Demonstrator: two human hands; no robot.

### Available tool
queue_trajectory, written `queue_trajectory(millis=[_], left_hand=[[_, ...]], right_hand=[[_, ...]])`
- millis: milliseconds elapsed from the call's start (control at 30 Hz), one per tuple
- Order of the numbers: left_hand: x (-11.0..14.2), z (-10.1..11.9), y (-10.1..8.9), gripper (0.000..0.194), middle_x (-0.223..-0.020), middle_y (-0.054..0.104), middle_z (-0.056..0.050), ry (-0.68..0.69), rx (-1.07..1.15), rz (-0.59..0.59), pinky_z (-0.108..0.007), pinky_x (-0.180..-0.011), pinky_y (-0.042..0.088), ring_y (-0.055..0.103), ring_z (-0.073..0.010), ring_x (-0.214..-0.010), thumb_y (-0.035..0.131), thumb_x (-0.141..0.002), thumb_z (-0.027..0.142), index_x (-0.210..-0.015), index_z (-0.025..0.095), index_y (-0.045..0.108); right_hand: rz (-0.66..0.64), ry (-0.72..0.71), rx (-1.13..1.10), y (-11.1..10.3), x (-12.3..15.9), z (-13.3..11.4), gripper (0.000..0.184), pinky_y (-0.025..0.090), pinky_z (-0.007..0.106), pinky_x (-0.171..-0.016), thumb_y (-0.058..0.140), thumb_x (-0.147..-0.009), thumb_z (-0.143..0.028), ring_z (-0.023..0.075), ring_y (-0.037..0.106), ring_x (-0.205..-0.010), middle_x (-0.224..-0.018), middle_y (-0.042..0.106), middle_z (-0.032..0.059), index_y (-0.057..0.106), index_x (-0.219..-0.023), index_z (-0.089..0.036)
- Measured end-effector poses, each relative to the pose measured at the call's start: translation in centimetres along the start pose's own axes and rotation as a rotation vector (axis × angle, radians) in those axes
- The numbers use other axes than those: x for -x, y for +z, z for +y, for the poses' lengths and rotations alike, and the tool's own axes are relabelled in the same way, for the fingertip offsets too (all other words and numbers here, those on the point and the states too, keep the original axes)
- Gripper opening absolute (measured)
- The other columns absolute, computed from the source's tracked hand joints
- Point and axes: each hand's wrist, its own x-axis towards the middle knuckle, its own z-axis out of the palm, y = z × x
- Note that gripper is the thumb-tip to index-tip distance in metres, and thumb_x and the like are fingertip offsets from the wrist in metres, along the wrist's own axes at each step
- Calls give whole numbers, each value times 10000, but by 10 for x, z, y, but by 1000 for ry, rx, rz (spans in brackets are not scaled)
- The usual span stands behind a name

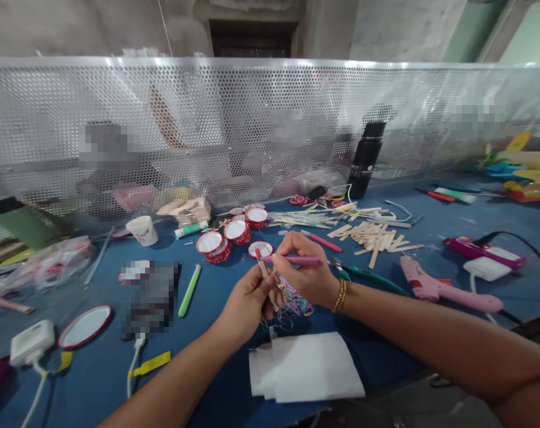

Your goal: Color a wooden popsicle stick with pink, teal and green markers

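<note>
My left hand (245, 300) pinches a flat wooden craft stick (263, 269) near its middle, tilted upward. In my right hand (303, 274) is a pink marker pen (308, 260), held nearly level, its tip at the stick's upper end; whether it touches cannot be told. Beneath my hands lies a tangle of thin coloured strands (297, 302). Folded white paper (319, 367) rests nearer to me. Beyond my hands, a round red-rimmed white piece (261, 249) lies flat.
Several stacked red-rimmed rounds (213, 246) stand behind. To the right are loose craft sticks (379, 239), green-handled pliers (372, 278) and a pink glue gun (448, 291). A phone (153, 297) and white cup (142, 230) are leftward. A perforated metal screen (261, 131) bounds the table.
</note>
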Motion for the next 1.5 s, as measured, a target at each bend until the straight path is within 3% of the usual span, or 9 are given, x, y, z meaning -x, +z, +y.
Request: queue_trajectory(millis=[1500], left_hand=[[0,-1,-1,359,-627,610,29,-11,-18,-13,-196,-407,267,454,-61,-412,565,-873,542,-812,198,480]], right_hand=[[38,-5,34,-1,-1,1,172,421,315,-628,585,-805,-206,152,490,-638,-642,538,-16,472,-678,-235]])
